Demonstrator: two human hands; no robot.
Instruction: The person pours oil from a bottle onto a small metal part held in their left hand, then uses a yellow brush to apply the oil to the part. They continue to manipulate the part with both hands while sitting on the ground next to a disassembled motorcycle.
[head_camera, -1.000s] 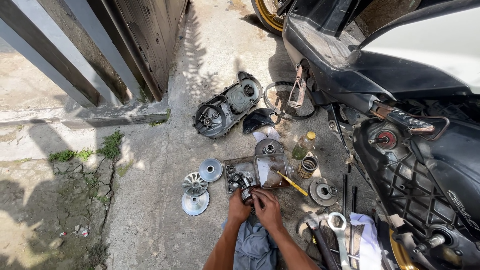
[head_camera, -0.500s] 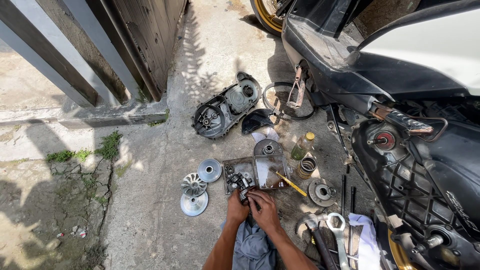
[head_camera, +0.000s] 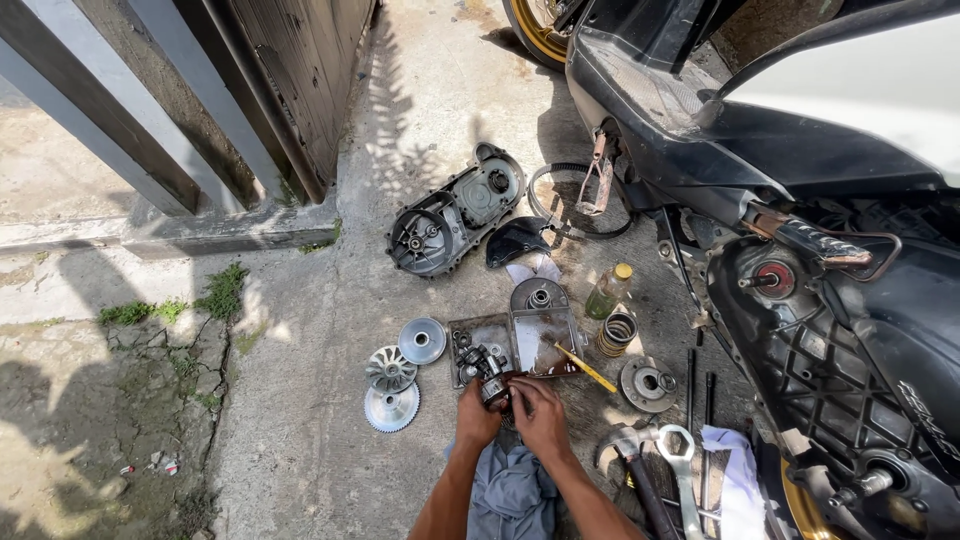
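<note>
We find both sets of fingers curled and pressed around a small dark metal part, held low over the concrete at the near edge of a shallow metal tray. The left hand grips it from the left, the right hand from the right, thumbs close together. The tray holds several small metal pieces on its left side and a round pulley part at its far end. A yellow-handled tool lies against the tray's right edge. Just beyond stands a bottle of yellowish liquid with a yellow cap, beside a coil spring. Three round discs lie left of the tray.
</note>
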